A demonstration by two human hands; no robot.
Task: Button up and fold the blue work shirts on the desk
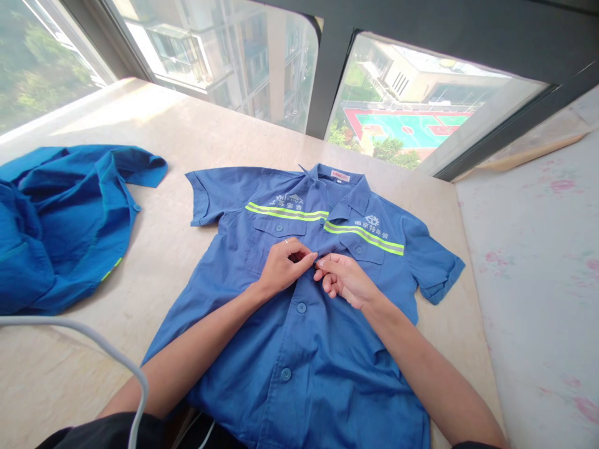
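A blue short-sleeved work shirt [346, 349] lies front up, its collar toward the window and yellow-green striped bands across the chest. My left hand [287, 265] pinches the front placket at chest height. From the other side my right hand [344, 277] pinches the same edge, with its fingertips close to the left ones. What exactly sits between the fingertips is hidden, perhaps a button. Below the hands a blue button [301, 308] and a lower button [286, 374] show on the placket, both fastened. The collar [358, 193] lies open at the top.
A second blue garment [56, 231] lies crumpled at the left on the pale stone sill [178, 134]. A white cable [107, 346] arches across the lower left. Dark window frames [330, 75] border the far side, and a flowered wall [533, 249] stands at the right.
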